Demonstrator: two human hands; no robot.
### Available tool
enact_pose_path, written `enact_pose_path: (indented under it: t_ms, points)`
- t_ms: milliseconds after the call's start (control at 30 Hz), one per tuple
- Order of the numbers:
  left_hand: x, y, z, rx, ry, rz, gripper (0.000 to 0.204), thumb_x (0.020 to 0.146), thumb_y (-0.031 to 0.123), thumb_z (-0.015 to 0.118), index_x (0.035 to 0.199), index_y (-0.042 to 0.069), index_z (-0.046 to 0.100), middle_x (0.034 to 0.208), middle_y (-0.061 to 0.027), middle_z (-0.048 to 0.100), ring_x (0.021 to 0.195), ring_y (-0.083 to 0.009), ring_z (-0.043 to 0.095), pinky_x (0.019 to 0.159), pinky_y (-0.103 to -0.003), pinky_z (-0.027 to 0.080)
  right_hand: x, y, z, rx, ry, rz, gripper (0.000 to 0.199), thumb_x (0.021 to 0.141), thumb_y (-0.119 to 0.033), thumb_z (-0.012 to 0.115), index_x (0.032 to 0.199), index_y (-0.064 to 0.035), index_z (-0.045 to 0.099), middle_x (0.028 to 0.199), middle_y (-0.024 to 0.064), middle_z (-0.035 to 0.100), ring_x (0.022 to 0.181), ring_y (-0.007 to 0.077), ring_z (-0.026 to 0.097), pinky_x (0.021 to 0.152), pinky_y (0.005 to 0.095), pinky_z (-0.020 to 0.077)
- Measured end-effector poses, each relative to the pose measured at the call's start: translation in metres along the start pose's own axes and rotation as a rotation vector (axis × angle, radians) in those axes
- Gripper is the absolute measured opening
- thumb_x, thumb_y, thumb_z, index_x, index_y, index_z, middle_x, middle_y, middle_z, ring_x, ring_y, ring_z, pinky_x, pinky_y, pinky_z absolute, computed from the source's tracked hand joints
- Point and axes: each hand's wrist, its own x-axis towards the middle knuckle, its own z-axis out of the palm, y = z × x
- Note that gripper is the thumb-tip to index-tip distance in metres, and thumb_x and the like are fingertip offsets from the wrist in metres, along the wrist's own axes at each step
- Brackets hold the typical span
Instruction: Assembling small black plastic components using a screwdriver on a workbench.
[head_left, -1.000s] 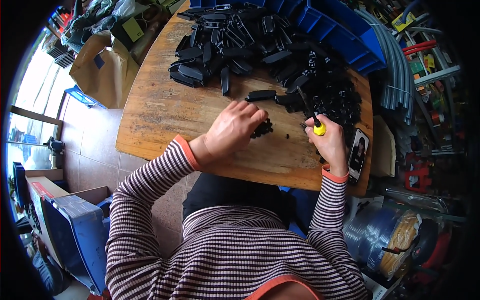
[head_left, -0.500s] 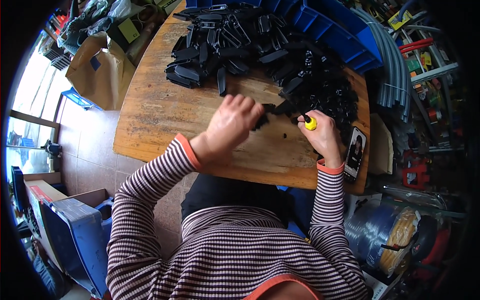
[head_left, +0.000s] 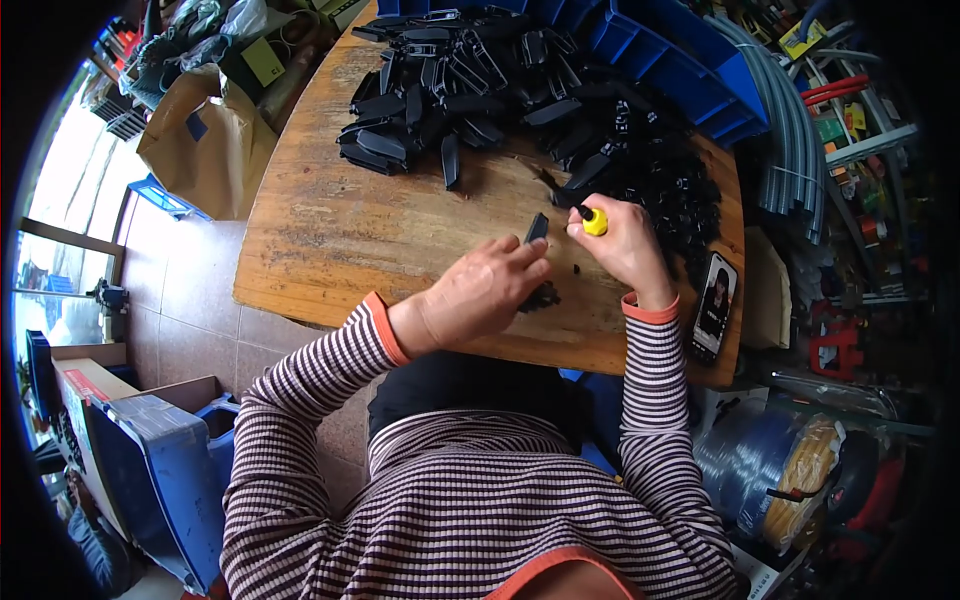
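Left hand [head_left: 478, 295] pinches a black part [head_left: 537, 228] upright on the surface [head_left: 330, 230]; right hand [head_left: 622, 243] clenches a yellow-capped screwdriver [head_left: 592, 221] just beside it.

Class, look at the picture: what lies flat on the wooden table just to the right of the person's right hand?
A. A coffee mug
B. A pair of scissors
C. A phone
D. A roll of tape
C: a phone lies flat near the table edge, just right of the right hand.
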Motion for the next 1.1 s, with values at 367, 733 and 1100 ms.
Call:
enact_pose_path:
  t_ms: [367,733,1100]
  points:
    - [0.01,0.023,0.017,-0.087,-0.08,0.042,0.024,0.073,0.011,0.062,0.096,0.003,0.056,0.101,-0.0106,0.059,0.111,-0.0278,0.049,0.091,-0.037,0.046,-0.016,-0.017,0.003,0.03,0.189,-0.101,0.012,0.078,-0.007,0.07,0.083,-0.0013,0.061,0.074,0.0151,0.064,0.068,0.034,0.064,0.058,0.0365,0.0494]
    - [0.019,0.037,0.029,-0.128,0.0,0.034,0.026,0.076,0.013,0.061,0.099,0.001,0.056,0.107,-0.0122,0.06,0.115,-0.0308,0.049,0.095,-0.037,0.045,-0.028,-0.017,0.008,-0.161,0.21,-0.076,0.015,0.073,-0.004,0.071,0.083,-0.0024,0.06,0.077,0.0138,0.064,0.07,0.0338,0.064,0.059,0.0382,0.0505]
    - [0.02,0.034,0.026,-0.174,-0.062,0.019,0.029,0.078,0.016,0.061,0.102,0.001,0.055,0.11,-0.0152,0.061,0.118,-0.0313,0.05,0.094,-0.038,0.046,-0.029,-0.017,0.007,-0.209,0.172,-0.073,0.017,0.073,-0.003,0.071,0.085,-0.0022,0.06,0.08,0.0151,0.063,0.072,0.0355,0.063,0.061,0.038,0.051]
